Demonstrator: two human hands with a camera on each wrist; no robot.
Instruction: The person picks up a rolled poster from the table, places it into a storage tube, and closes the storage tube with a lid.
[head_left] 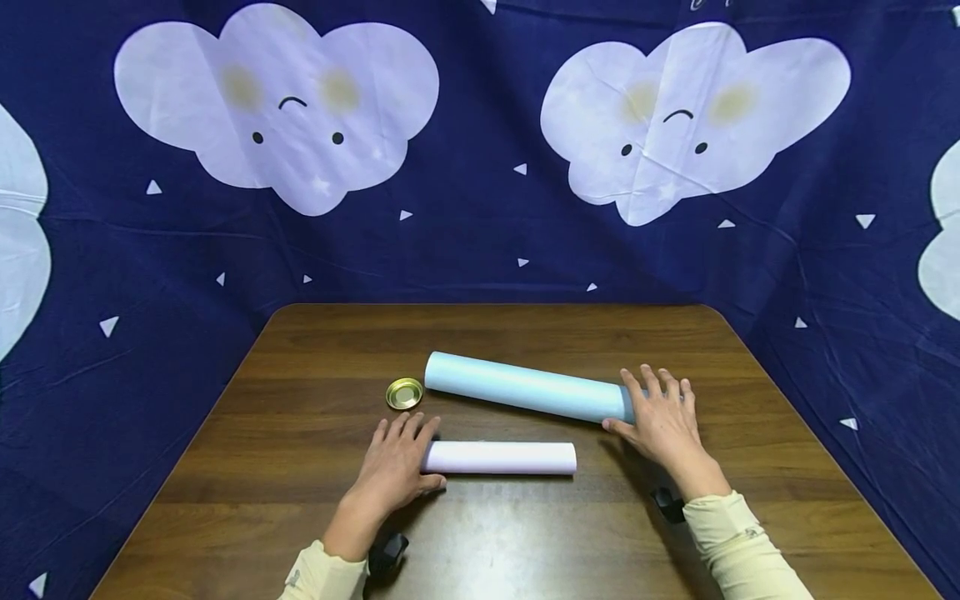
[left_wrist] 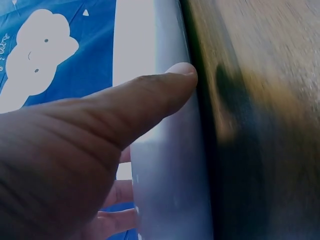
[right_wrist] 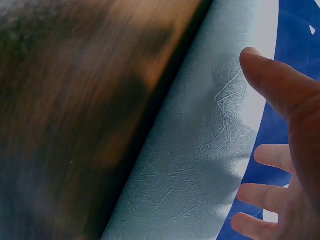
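Note:
A smooth white roll (head_left: 501, 458) lies crosswise on the table. My left hand (head_left: 397, 467) spans its left end, thumb (left_wrist: 170, 90) lying across the roll on the near side and fingers spread toward the far side. Farther back a longer light-blue roll (head_left: 525, 387) slants down to the right. Over its right end is my right hand (head_left: 663, 425), with thumb and fingers spread wide. In the right wrist view, fine creases mark the blue surface (right_wrist: 200, 140), and the thumb tip overlaps its edge. The right hand hides that end of the blue roll.
A small round gold-coloured lid or dish (head_left: 404, 394) sits just left of the blue roll, beyond the left fingertips. The wooden table (head_left: 480, 325) has rounded far corners. Behind it hangs a dark-blue cloth (head_left: 480, 250) printed with clouds.

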